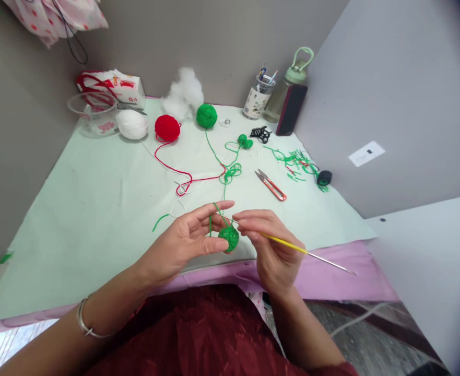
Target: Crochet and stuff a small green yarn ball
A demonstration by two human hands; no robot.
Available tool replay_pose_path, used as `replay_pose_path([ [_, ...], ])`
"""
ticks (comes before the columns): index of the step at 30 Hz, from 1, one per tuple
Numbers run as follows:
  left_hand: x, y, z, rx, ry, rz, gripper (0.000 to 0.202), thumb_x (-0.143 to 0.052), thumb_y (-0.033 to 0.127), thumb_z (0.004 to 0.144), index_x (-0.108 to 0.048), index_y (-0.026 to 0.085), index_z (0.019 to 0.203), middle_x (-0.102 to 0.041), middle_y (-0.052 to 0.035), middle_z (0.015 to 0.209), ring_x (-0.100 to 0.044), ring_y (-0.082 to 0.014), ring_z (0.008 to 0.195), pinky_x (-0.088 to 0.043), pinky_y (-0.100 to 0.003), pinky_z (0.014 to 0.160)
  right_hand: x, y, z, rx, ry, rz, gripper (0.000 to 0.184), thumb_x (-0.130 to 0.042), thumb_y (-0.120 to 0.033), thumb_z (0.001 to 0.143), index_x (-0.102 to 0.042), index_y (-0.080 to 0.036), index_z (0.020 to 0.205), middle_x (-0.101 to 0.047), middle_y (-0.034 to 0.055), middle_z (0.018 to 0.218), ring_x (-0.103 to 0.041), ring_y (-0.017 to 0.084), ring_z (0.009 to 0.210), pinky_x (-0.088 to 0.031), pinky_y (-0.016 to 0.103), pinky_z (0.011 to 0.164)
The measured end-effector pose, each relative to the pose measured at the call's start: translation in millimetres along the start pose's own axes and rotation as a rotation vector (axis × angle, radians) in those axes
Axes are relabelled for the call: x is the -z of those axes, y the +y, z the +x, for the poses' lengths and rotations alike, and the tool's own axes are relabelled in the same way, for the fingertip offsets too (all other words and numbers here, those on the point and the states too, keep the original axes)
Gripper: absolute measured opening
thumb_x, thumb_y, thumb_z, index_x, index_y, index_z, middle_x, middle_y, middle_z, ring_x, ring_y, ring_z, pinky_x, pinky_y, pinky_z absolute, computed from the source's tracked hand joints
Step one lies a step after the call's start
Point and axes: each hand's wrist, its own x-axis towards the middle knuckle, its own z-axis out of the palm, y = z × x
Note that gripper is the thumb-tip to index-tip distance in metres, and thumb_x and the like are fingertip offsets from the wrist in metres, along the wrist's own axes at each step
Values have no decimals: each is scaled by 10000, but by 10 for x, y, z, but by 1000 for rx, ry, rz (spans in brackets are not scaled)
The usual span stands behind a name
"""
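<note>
My left hand [188, 239] pinches a small green crocheted piece [229, 237] between thumb and fingers, with green yarn looped over the forefinger. My right hand [271, 245] is closed on a yellow-handled crochet hook [292, 247] whose tip meets the green piece; its metal end points right. The green strand runs up the table to a green yarn ball [207, 115].
On the pale green cloth [96, 209] lie a red yarn ball [167, 127], a white yarn ball [131, 124], red-handled snips [271, 185], green yarn scraps [298, 162], a black hair clip [260, 134], white stuffing [183, 94], a pen cup [258, 97] and a bottle [290, 83].
</note>
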Motion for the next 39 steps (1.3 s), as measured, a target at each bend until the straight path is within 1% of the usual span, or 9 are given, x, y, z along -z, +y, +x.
replay_pose_path([
  [3, -23, 43, -3, -14, 57, 45, 734, -919, 210, 737, -631, 282, 1408, -659, -10, 1070, -636, -179, 1048, -486, -328, 944, -4, 22, 20, -38, -30, 83, 230, -657, -180, 992, -812, -315, 1095, -817, 41, 1037, -727, 197, 950, -595, 357, 799],
  [6, -57, 104, -14, -29, 118, 126, 846, -919, 196, 713, -557, 283, 1473, -649, -8, 1077, -642, -176, 1006, -503, -333, 898, -3, 59, 24, -127, -19, 240, 168, -658, -253, 1001, -809, -311, 1046, -820, 37, 1010, -714, 178, 837, -572, 324, 701],
  [11, -92, 183, -48, -56, 141, 298, 779, -877, 211, 748, -571, 272, 1461, -656, -1, 1029, -636, -179, 991, -489, -367, 955, -1, 75, 39, -207, -9, 386, 142, -646, -319, 1009, -773, -268, 968, -802, 42, 934, -675, 157, 724, -549, 303, 641],
  [18, -64, 201, -38, -32, 145, 398, 742, -840, 229, 771, -569, 281, 1459, -668, -2, 1054, -632, -185, 1003, -481, -393, 999, 74, 68, 78, -156, -105, 359, 176, -588, -304, 1042, -752, -254, 1002, -796, 51, 947, -697, 165, 786, -560, 318, 697],
  [24, -50, 214, -32, -66, 173, 467, 724, -848, 275, 775, -592, 287, 1452, -667, -6, 1017, -643, -211, 1002, -466, -437, 1035, 118, 34, 113, -31, -179, 141, 188, -565, -251, 1044, -753, -245, 1038, -792, 63, 956, -733, 196, 874, -590, 350, 732],
  [29, -38, 229, -16, -94, 224, 512, 690, -867, 289, 763, -636, 291, 1412, -661, -3, 971, -637, -217, 988, -475, -413, 992, 157, -31, 163, 103, -297, -58, 196, -555, -179, 1031, -732, -229, 1099, -794, 82, 1015, -746, 215, 976, -609, 379, 824],
  [32, -56, 199, -8, -107, 273, 511, 685, -872, 283, 759, -647, 293, 1406, -658, 6, 933, -609, -189, 899, -481, -378, 936, 143, -58, 147, 225, -336, -268, 235, -552, -116, 1008, -708, -219, 1150, -783, 103, 1053, -740, 212, 970, -618, 364, 809],
  [36, -131, 68, -39, -180, 333, 390, 646, -859, 329, 800, -632, 263, 1402, -649, 1, 933, -607, -183, 893, -501, -331, 907, 65, -57, 53, 469, -261, -643, 284, -626, -94, 950, -717, -229, 1183, -785, 132, 1111, -737, 235, 1003, -641, 357, 798],
  [39, -202, -63, -93, -238, 355, 335, 549, -782, 378, 896, -623, 269, 1410, -654, -13, 998, -617, -186, 953, -493, -316, 949, 17, -11, -44, 560, -171, -745, 345, -627, -73, 935, -722, -232, 1226, -770, 135, 1137, -720, 242, 1060, -653, 368, 832],
])
